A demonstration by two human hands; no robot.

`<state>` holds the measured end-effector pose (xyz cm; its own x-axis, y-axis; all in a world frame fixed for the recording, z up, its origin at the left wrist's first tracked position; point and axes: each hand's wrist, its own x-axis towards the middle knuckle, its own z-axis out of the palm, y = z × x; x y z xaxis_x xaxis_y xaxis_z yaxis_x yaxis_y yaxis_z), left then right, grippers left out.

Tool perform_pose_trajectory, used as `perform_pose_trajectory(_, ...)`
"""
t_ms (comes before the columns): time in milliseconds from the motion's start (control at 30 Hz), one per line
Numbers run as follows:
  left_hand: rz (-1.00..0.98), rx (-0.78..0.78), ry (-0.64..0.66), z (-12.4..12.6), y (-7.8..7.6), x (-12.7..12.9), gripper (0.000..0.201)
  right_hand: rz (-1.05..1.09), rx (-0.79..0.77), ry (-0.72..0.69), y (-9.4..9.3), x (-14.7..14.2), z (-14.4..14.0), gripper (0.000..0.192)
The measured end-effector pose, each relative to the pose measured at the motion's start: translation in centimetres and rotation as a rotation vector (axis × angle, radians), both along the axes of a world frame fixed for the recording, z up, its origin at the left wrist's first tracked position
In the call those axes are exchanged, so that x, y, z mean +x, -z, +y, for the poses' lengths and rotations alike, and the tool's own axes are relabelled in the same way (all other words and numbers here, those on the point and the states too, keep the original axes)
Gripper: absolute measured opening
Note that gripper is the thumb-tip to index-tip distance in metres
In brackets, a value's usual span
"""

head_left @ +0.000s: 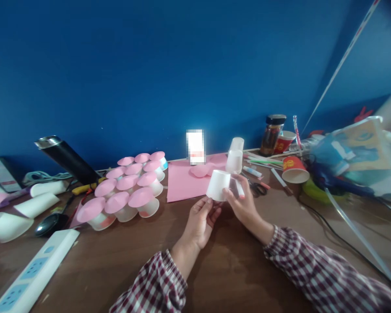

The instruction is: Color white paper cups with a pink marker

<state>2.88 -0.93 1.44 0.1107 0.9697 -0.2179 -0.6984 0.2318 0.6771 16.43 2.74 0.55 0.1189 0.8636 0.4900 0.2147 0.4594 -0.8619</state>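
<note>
capped cups (124, 193) left of paper sheet (185, 180)

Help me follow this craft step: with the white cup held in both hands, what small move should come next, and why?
Probably lower the white cup upside down onto the table. Both the left hand and right hand hold it off the table, bare, while the finished cups at left each carry a pink top, and the pink paper lies just behind.

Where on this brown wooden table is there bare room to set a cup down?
Bare wood lies between the white power strip and the left hand, and right of the right hand before the black cable. Crowded: pink-topped white cups, pens and scissors.
</note>
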Motion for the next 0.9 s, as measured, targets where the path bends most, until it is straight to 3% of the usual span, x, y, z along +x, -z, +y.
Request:
perform_pose_trajectory(133, 0.036, -0.011, -0.125, 0.4, 0.4, -0.2, 0.015, 0.020, 0.057, 0.040, -0.4, 0.0, -0.1, 0.041)
perform_pose_trajectory(267, 0.080, -0.014, -0.185, 0.6, 0.7, -0.3, 0.013, -0.085, 0.164, 0.069, -1.4, -0.2, -0.9, 0.026)
perform_pose_trajectory(367, 0.119, -0.001, -0.176, 0.5, 0.8, -0.2, 0.014, -0.112, 0.231, 0.016, -1.9, -0.4, -1.7, 0.021)
perform_pose_trajectory(567, 0.157, 0.019, -0.121, 0.4, 0.6, -0.1, 0.017, -0.159, 0.224, -0.086, -1.6, -0.1, -2.3, 0.026)
perform_pose_trajectory(767, 0.137, 0.047, -0.119, 0.3, 0.8, -0.2, 0.019, -0.307, 0.333, -0.021, -1.6, 0.1, -2.4, 0.020)
perform_pose_trajectory(900, 0.184, 0.016, -0.134, 0.3, 0.7, -0.1, 0.020, -0.298, 0.254, 0.011, -2.1, 0.0, -2.4, 0.012)
